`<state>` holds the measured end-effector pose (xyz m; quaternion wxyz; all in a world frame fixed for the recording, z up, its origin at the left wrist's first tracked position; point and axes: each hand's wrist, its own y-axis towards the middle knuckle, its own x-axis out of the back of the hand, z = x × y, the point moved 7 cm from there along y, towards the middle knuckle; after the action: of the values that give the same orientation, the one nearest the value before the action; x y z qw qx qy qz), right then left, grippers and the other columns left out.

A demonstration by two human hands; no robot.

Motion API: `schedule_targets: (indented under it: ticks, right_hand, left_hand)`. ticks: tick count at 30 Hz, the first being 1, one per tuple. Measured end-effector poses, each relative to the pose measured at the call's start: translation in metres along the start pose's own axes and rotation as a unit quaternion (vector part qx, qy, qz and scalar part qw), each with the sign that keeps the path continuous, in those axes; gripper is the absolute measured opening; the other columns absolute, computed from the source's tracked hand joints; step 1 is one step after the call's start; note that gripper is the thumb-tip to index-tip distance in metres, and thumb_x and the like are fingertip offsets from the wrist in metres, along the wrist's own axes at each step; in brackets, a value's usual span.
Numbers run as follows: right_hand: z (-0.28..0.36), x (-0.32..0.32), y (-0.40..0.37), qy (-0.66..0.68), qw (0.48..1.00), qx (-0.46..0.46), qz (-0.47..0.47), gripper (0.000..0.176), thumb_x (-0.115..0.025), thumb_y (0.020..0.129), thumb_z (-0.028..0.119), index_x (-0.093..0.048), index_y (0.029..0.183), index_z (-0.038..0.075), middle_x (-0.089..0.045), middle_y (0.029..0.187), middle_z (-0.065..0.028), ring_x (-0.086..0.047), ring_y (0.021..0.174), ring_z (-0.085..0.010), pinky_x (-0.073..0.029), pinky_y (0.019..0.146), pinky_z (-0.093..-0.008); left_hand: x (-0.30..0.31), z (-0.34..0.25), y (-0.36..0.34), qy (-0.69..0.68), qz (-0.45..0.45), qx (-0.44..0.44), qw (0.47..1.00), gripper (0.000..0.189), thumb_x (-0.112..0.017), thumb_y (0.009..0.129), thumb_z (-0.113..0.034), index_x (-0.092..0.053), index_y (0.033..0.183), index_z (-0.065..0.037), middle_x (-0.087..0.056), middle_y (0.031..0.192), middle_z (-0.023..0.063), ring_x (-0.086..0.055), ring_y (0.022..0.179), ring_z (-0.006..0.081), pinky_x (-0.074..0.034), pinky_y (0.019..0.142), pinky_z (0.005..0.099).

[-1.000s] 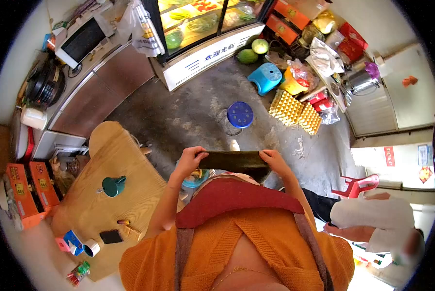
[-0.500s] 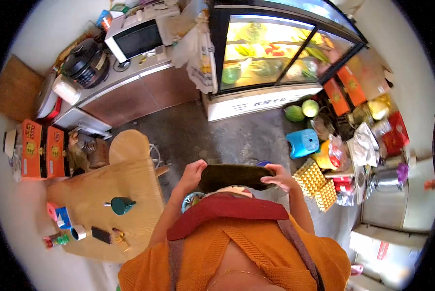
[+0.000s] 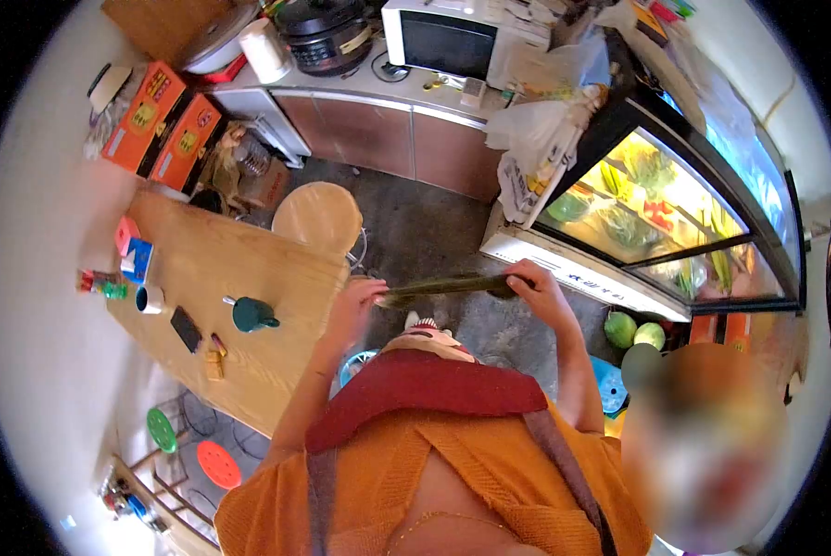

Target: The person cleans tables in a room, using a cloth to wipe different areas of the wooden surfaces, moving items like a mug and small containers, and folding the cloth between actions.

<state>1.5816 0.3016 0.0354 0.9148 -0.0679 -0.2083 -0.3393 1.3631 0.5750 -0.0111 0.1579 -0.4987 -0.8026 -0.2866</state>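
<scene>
A dark olive-green sheet (image 3: 448, 289), thin and flexible-looking, is stretched between my hands in front of my apron (image 3: 425, 405) and appears almost edge-on. At its left end, the fingers of my left hand (image 3: 355, 304) are closed on it. My right hand (image 3: 541, 292) pinches the other end between thumb and fingers. What the sheet is made of I cannot tell. Below my left wrist, part of a blue-rimmed basin (image 3: 352, 368) shows beside the apron, the rest hidden by my body.
On my left is a wooden table (image 3: 267, 371) with a dark green mug (image 3: 251, 315), a phone (image 3: 186, 329) and a white cup (image 3: 150, 298). A round stool (image 3: 317, 221) stands beyond it. A glass-door fridge (image 3: 610, 285) and melons (image 3: 619, 328) are ahead right. A blurred patch covers the lower right.
The view has swung right to left, bringing more of the table and two colored stools in. The sheet has turned from broad face to nearly edge-on. Both hands keep their hold.
</scene>
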Motion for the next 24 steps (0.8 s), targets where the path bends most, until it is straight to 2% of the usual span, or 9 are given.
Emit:
schedule_targets:
  ticks: [5, 9, 10, 11, 15, 17, 19, 21, 24]
  right_hand:
    - [0.067, 0.021, 0.040, -0.070, 0.995, -0.006, -0.076, 0.018, -0.060, 0.095, 0.017, -0.063, 0.099, 0.000, -0.065, 0.083, -0.0138, -0.060, 0.078, -0.0220, -0.048, 0.075, -0.0340]
    - [0.077, 0.057, 0.071, 0.233, 0.969, 0.006, -0.078, 0.044, -0.057, 0.098, 0.047, -0.060, 0.112, 0.006, -0.065, 0.092, -0.0043, -0.063, 0.083, -0.0141, -0.050, 0.079, -0.0268]
    - [0.065, 0.050, 0.079, 0.418, 0.906, -0.061, -0.031, 0.075, -0.044, 0.094, 0.068, -0.051, 0.131, 0.003, -0.067, 0.110, -0.0117, -0.065, 0.100, -0.0238, -0.051, 0.091, -0.0356]
    - [0.059, 0.041, 0.087, 0.413, 0.908, -0.057, -0.032, 0.075, -0.044, 0.094, 0.068, -0.051, 0.131, 0.003, -0.067, 0.110, -0.0117, -0.065, 0.100, -0.0238, -0.051, 0.091, -0.0356]
    - [0.022, -0.043, 0.088, 0.771, 0.625, -0.116, -0.034, 0.095, -0.032, 0.092, 0.075, -0.032, 0.150, -0.001, -0.041, 0.150, -0.0169, -0.041, 0.137, -0.0317, -0.029, 0.116, -0.0460]
    - [0.031, -0.057, 0.083, 0.702, 0.704, -0.108, -0.009, 0.098, -0.037, 0.090, 0.075, -0.030, 0.151, -0.002, -0.041, 0.150, -0.0169, -0.045, 0.134, -0.0306, -0.032, 0.115, -0.0425]
    - [0.021, -0.063, 0.078, 0.704, 0.700, -0.117, -0.002, 0.079, -0.041, 0.098, 0.060, -0.035, 0.149, 0.000, -0.042, 0.150, -0.0139, -0.043, 0.136, -0.0296, -0.031, 0.116, -0.0447]
    - [-0.033, -0.059, 0.076, 0.489, 0.857, -0.161, 0.002, 0.064, -0.052, 0.099, 0.042, -0.038, 0.147, 0.002, -0.046, 0.147, -0.0149, -0.048, 0.133, -0.0295, -0.035, 0.113, -0.0451]
    - [-0.008, -0.038, 0.077, 0.620, 0.762, -0.167, -0.085, 0.053, -0.055, 0.099, 0.031, -0.046, 0.142, 0.002, -0.053, 0.141, -0.0165, -0.054, 0.126, -0.0316, -0.041, 0.109, -0.0455]
  left_hand:
    - [0.029, -0.004, 0.036, -0.056, 0.077, 0.202, 0.975, 0.016, -0.062, 0.095, -0.009, -0.069, 0.107, -0.001, -0.071, 0.099, 0.0123, -0.066, 0.091, 0.0230, -0.049, 0.083, 0.0312]
    - [0.059, -0.026, 0.104, -0.277, 0.065, 0.180, 0.941, 0.039, -0.055, 0.101, -0.034, -0.064, 0.117, 0.000, -0.070, 0.105, 0.0128, -0.066, 0.094, 0.0244, -0.051, 0.087, 0.0352]
    - [0.054, -0.041, 0.124, -0.492, 0.072, 0.145, 0.855, 0.056, -0.046, 0.100, -0.048, -0.057, 0.127, 0.000, -0.066, 0.116, 0.0156, -0.063, 0.103, 0.0275, -0.050, 0.093, 0.0396]
    - [0.051, -0.056, 0.140, -0.680, 0.077, 0.100, 0.723, 0.073, -0.037, 0.099, -0.063, -0.050, 0.136, -0.001, -0.061, 0.127, 0.0185, -0.061, 0.113, 0.0306, -0.048, 0.100, 0.0440]
    - [-0.016, -0.050, 0.158, -0.808, 0.084, 0.169, 0.558, 0.100, -0.024, 0.088, -0.082, -0.033, 0.148, -0.003, -0.043, 0.148, 0.0205, -0.046, 0.133, 0.0339, -0.038, 0.111, 0.0502]
    - [-0.027, -0.045, 0.154, -0.835, 0.104, 0.156, 0.517, 0.105, -0.028, 0.084, -0.085, -0.029, 0.151, -0.004, -0.031, 0.156, 0.0192, -0.035, 0.141, 0.0346, -0.030, 0.116, 0.0502]
    - [-0.031, -0.037, 0.151, -0.808, 0.075, 0.208, 0.546, 0.109, -0.030, 0.082, -0.087, -0.030, 0.151, -0.003, -0.032, 0.155, 0.0193, -0.037, 0.140, 0.0346, -0.029, 0.116, 0.0502]
    - [-0.055, -0.009, 0.150, -0.836, 0.105, 0.257, 0.473, 0.103, -0.034, 0.086, -0.082, -0.030, 0.150, -0.001, -0.033, 0.155, 0.0193, -0.036, 0.141, 0.0345, -0.030, 0.116, 0.0498]
    - [-0.042, -0.021, 0.160, -0.813, 0.100, 0.308, 0.484, 0.086, -0.043, 0.094, -0.067, -0.037, 0.145, 0.002, -0.040, 0.150, 0.0198, -0.042, 0.137, 0.0337, -0.034, 0.114, 0.0489]
